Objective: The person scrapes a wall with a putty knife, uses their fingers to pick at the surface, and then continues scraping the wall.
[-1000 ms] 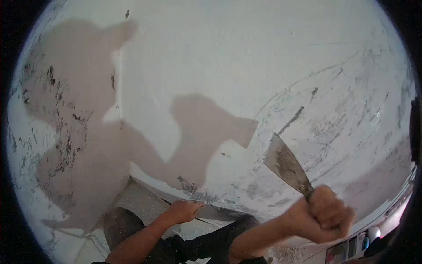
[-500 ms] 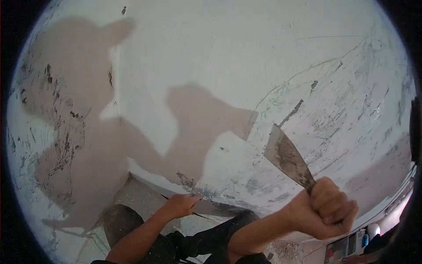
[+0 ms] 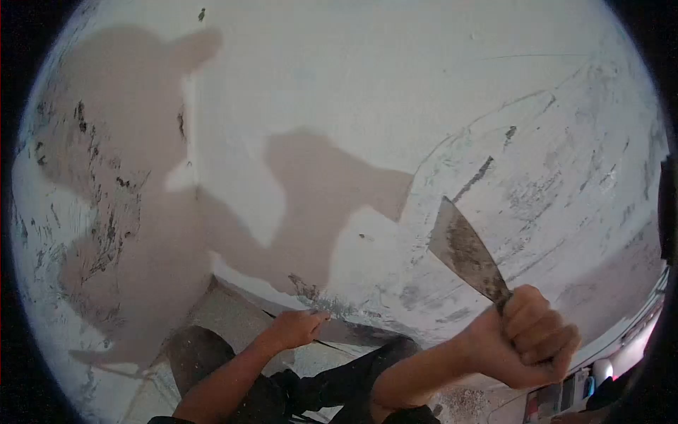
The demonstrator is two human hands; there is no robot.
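Note:
My right hand [image 3: 533, 339] is wrapped round the handle of a putty knife [image 3: 466, 251]. Its broad blade, smeared with dark residue, points up and left in front of the wall [image 3: 339, 71]. The handle is mostly hidden in my fist. Lower down, my left hand [image 3: 298, 329] is closed, its fingers pressed together beside the scraped lower edge of the wall. I cannot tell whether anything is in it. Around the blade the surface carries grey scuffs, a dark gouge [image 3: 474, 177] and a curved line.
A second wall [image 3: 70, 205] with dark chipped patches meets this one at a corner on the left. My shadow falls across both. Below are my bent knees [image 3: 201, 357] and floor debris [image 3: 466, 404]. Assorted items [image 3: 572, 389] stand at the lower right.
The view has shifted very slightly. Both hands and the putty knife hold nearly the same positions against the wall.

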